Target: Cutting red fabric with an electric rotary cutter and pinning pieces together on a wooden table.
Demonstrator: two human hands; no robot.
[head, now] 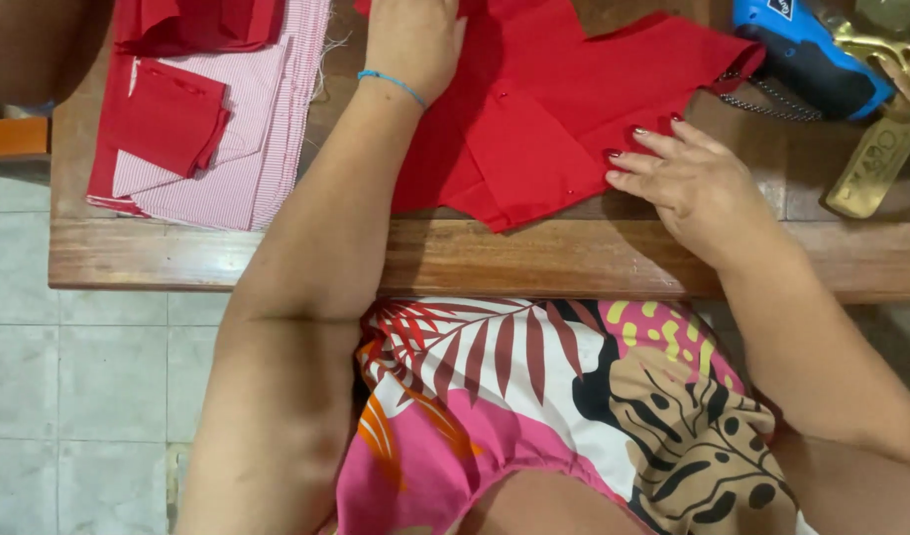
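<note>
**Red fabric being flattened on the wooden table**

Starting at the left: a stack of red-and-white striped cloth with small folded red pieces [192, 119] is lying on the brown wooden table [534, 263], well apart from both hands and untouched.

Next over, the left hand [412, 45], with a thin blue bracelet [392, 84] on the wrist, is laid flat and spread on the upper part of the big red cotton fabric piece [534, 129]. Nothing is gripped, it's just pressed down, palm on cloth.

The red fabric is spread across the middle of the table, folded into layered angular panels with crisp edges, and what look like a couple of pins can just be made out in it. The step in hand looks like smoothing and lining up a fold; probably the layers need to be kept aligned before anything gets fixed.

At the right, the right hand [693, 178] is held open with fingertips resting on the fabric's lower right edge. Further right, a blue and black tool [807, 54] and a gold-coloured object [876, 149] are lying unused.
</note>
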